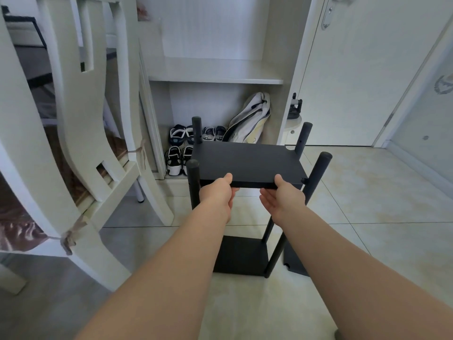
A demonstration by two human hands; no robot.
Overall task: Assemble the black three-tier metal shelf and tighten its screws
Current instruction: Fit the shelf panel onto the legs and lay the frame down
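Observation:
The black metal shelf stands on the tiled floor in front of me. Its top tier [245, 160] is a flat black panel set between several round black posts [316, 177] that rise above it. A lower tier [240, 256] shows beneath my arms. My left hand [218, 192] grips the near edge of the top tier, thumb on top and fingers underneath. My right hand [282, 195] holds the same edge further right, thumb on top and palm under the panel. A small screw head [304, 180] sticks out at the panel's near right corner.
A white wooden chair [81, 133] stands tilted at the left, close to the shelf. Behind is a white cabinet [215, 79] holding several shoes [179, 148] and a bag [250, 119]. A white door [355, 69] is at the right. Pale floor tiles [367, 204] lie at the right.

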